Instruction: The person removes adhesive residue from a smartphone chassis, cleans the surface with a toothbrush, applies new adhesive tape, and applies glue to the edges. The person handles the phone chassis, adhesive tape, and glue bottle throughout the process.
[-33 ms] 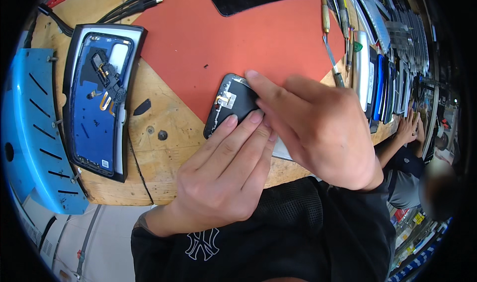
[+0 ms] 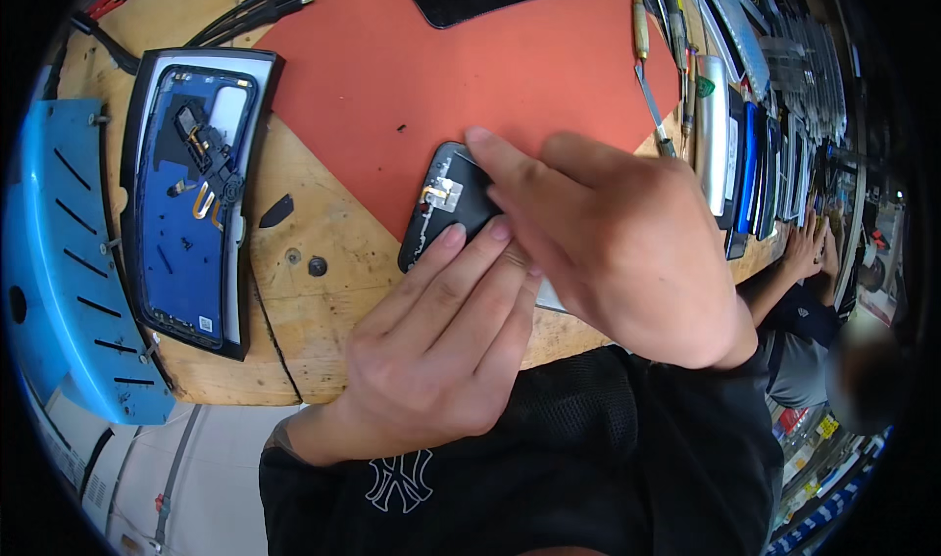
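A black phone screen panel (image 2: 469, 201), with a flex cable and silvery tape on its back, lies tilted at the near edge of the orange mat. My left hand (image 2: 446, 340) lies across its lower part, fingers together and long, gripping it; the thumb is hidden. Over the panel's right side is my right hand (image 2: 627, 242), fingers curled together, the index fingertip at the top edge. Whatever these fingers pinch, if anything, is hidden. A pale flat object (image 2: 551, 296) shows partly beneath the right hand.
A blue phone housing (image 2: 186, 262) with loose parts lies in a black-rimmed tray at left, beside a blue slotted casing (image 2: 74, 262). A black pick (image 2: 277, 212) is on the wooden bench. Screwdrivers (image 2: 642, 37) and stacked phones (image 2: 750, 164) line the right; another person's hands (image 2: 806, 247) are beyond.
My right index fingertip has slid slightly left along the panel's top edge. The left hand keeps its place on the panel. The whole view has shifted a little.
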`<control>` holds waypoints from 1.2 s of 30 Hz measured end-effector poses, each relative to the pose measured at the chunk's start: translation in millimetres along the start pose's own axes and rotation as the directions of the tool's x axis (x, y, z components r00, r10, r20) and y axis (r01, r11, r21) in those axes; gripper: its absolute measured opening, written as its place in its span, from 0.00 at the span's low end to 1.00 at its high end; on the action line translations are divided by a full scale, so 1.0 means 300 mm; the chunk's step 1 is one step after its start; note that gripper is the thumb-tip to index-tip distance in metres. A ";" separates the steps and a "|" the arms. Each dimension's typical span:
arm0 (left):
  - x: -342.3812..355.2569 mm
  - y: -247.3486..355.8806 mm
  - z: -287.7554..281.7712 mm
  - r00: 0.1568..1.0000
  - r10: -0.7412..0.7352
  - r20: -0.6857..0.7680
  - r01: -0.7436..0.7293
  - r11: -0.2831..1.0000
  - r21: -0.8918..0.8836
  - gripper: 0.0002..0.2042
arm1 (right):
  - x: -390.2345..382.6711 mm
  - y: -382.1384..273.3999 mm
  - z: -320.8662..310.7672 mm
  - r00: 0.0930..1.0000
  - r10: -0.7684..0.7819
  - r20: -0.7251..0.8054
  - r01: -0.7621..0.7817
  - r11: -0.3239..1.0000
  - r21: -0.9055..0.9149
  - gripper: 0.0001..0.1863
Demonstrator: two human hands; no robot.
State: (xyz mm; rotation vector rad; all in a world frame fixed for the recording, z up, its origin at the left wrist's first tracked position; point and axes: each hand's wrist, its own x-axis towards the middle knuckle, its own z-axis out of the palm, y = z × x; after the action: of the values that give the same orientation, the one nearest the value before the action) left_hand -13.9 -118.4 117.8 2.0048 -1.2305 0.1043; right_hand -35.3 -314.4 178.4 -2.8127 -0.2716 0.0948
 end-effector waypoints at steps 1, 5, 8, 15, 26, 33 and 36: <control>0.001 -0.001 0.001 1.000 0.005 0.011 -0.005 1.000 0.000 0.09 | 0.002 0.001 0.003 1.000 -0.004 0.002 0.004 1.000 0.000 0.24; 0.000 -0.002 0.006 1.000 0.021 -0.016 -0.021 0.999 0.036 0.08 | 0.007 0.004 0.007 0.999 -0.001 -0.046 0.003 0.999 0.044 0.23; -0.002 -0.001 0.008 1.000 -0.002 -0.007 0.002 1.000 0.015 0.08 | 0.018 0.015 0.002 0.999 -0.030 -0.018 0.030 0.998 0.048 0.23; 0.003 -0.011 0.019 0.999 0.034 -0.040 -0.033 0.998 0.047 0.08 | 0.087 0.113 -0.019 0.968 -0.249 0.037 0.245 0.965 0.098 0.24; -0.001 0.004 -0.009 0.998 -0.038 0.047 0.037 0.999 0.029 0.09 | 0.217 0.221 -0.036 0.824 -0.558 0.097 0.528 0.819 0.224 0.20; 0.014 -0.001 -0.061 0.994 -0.080 0.076 0.072 0.991 0.113 0.07 | 0.150 0.249 -0.047 0.933 -0.359 0.036 0.338 0.904 0.262 0.19; 0.021 -0.003 -0.099 0.983 -0.138 0.117 0.117 0.978 0.171 0.06 | 0.050 0.240 -0.052 0.977 -0.211 -0.006 0.208 0.955 0.214 0.18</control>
State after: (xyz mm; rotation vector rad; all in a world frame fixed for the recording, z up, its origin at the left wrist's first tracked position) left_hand -0.8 -103.8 140.8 2.2583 -1.2007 0.0133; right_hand -6.2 -383.3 170.1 -2.5542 -0.5291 0.0930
